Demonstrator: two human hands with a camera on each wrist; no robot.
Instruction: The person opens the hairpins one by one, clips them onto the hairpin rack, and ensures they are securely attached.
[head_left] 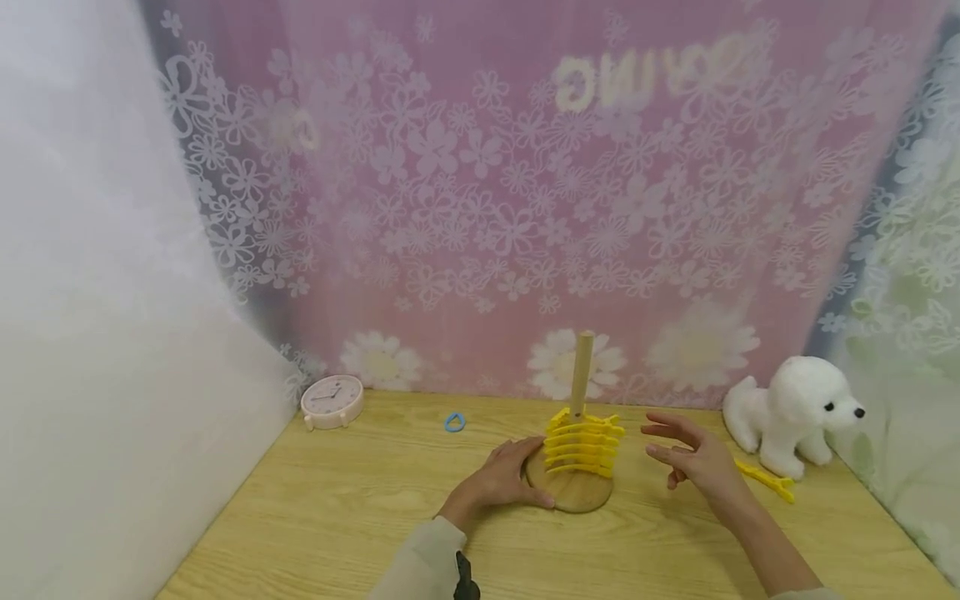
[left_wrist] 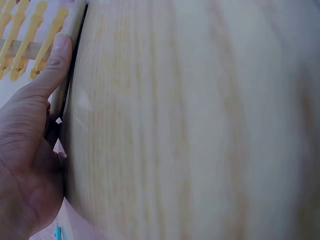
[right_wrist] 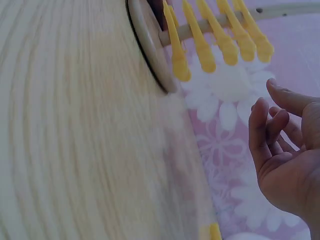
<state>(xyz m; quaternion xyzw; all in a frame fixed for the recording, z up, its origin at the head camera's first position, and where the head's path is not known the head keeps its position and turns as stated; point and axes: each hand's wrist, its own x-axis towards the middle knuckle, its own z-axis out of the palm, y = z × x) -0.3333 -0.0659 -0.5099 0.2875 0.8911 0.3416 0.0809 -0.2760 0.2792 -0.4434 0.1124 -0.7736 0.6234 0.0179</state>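
Observation:
A round wooden base with an upright wooden rod stands on the table. Several yellow curved plastic pieces with knobbed ends are stacked around the rod, one above another. My left hand grips the base's left edge, thumb at the front and fingers behind; in the left wrist view the thumb lies along the base's rim. To the right of the stack, my right hand hovers with loosely bent fingers and holds nothing. The right wrist view shows this hand apart from the yellow pieces.
Another yellow piece lies on the table at right, partly behind the right hand, beside a white plush dog. A small blue ring-shaped piece lies left of the stand. A pink clock sits at the back left. Flowered curtain hangs behind.

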